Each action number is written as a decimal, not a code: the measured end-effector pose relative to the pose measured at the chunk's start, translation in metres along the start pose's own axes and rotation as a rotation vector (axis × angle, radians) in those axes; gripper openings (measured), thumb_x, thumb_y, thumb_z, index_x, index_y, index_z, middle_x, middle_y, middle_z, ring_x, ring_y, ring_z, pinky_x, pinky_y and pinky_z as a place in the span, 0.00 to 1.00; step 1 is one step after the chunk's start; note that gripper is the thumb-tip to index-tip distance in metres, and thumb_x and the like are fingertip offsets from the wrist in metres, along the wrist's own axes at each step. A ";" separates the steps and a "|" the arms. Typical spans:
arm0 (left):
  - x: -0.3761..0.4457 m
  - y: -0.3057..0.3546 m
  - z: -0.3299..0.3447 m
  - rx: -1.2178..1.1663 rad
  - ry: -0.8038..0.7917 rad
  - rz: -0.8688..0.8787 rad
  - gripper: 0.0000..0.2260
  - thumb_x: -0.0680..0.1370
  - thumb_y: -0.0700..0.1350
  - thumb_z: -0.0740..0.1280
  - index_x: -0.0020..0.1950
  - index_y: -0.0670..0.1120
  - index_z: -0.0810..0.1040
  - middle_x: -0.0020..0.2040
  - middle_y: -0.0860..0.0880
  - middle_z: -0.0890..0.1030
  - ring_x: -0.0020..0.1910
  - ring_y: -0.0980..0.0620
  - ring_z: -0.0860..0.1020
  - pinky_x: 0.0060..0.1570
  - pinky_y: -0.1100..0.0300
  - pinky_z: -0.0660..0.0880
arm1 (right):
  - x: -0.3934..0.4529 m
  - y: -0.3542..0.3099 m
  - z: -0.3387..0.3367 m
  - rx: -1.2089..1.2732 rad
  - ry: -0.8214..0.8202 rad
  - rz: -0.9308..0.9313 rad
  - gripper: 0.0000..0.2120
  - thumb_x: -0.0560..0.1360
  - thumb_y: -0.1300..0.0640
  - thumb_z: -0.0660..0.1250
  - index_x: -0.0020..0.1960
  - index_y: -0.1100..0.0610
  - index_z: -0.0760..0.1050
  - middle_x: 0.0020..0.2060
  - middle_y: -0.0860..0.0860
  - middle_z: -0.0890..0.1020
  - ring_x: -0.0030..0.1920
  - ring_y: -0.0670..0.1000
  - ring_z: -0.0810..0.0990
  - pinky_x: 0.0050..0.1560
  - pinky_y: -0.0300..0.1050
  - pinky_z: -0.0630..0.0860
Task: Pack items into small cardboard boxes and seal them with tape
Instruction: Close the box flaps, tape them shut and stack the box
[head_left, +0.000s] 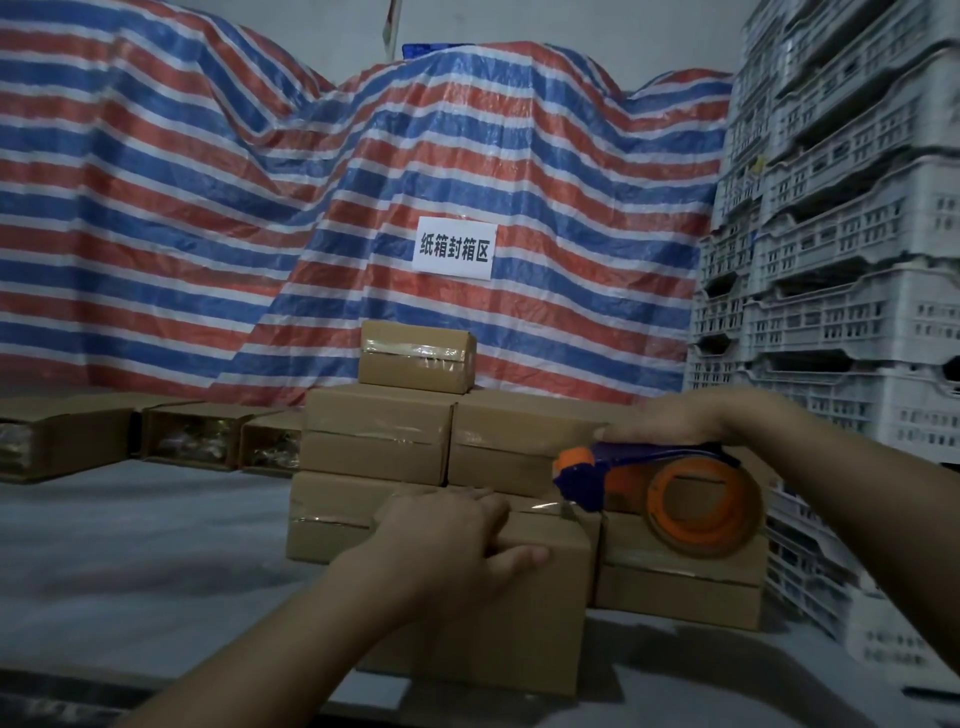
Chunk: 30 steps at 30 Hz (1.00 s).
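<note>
1. Left hand (447, 540) lies on top of the near cardboard box (498, 613), fingers over the top face, thumb hooked over the front edge; grip is grasping the box, holding it down.
2. Right hand (691, 415) is clenched over the handle of a blue-and-orange tape dispenser (660, 483), grasping it from above.
3. Dispenser nose sits at the box's top right far corner; a strip of clear tape (545, 506) runs from it onto the box top.
4. The box sits on the grey worktop (130, 561), near the front edge, centre of view.
5. Just behind it, a stack of sealed boxes (379, 431), taped along the seams, with one smaller sealed box (415, 353) on top.
6. Back left on the worktop, a row of open boxes (208, 436) lying on their sides, shiny contents inside, too blurred to identify.
7. Behind everything, a red-white-blue striped tarp (208, 208) with a white paper sign (453, 248) stuck on it.
8. Right side: stacked grey plastic crates (841, 260).
</note>
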<state>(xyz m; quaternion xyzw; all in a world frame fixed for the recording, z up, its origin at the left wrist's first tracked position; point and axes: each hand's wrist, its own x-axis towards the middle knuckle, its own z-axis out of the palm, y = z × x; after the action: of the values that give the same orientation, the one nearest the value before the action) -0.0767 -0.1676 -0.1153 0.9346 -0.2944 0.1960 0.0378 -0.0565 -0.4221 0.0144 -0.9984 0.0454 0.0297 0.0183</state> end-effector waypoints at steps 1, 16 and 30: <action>0.001 -0.001 0.001 0.002 0.001 0.000 0.32 0.75 0.73 0.48 0.68 0.54 0.70 0.65 0.54 0.75 0.62 0.53 0.74 0.60 0.49 0.73 | -0.004 0.009 -0.002 0.032 0.028 0.007 0.30 0.77 0.28 0.56 0.61 0.51 0.76 0.59 0.54 0.81 0.56 0.53 0.81 0.56 0.44 0.75; 0.020 0.040 -0.016 -0.056 -0.133 0.065 0.35 0.75 0.71 0.57 0.77 0.54 0.58 0.73 0.50 0.69 0.70 0.49 0.69 0.67 0.49 0.65 | 0.003 0.042 0.059 0.104 0.073 -0.013 0.29 0.77 0.27 0.55 0.35 0.50 0.77 0.30 0.47 0.79 0.34 0.48 0.77 0.47 0.47 0.73; 0.023 0.044 0.005 0.021 -0.026 0.163 0.30 0.79 0.68 0.52 0.77 0.57 0.58 0.76 0.52 0.65 0.72 0.52 0.66 0.66 0.51 0.67 | -0.023 0.025 0.038 -0.203 0.228 -0.155 0.23 0.77 0.29 0.56 0.41 0.47 0.75 0.38 0.47 0.80 0.38 0.46 0.77 0.39 0.44 0.69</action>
<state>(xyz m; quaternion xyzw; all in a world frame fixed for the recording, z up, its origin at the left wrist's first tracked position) -0.0825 -0.2175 -0.1126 0.9104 -0.3677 0.1896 0.0080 -0.0836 -0.4435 -0.0231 -0.9925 -0.0331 -0.0806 -0.0855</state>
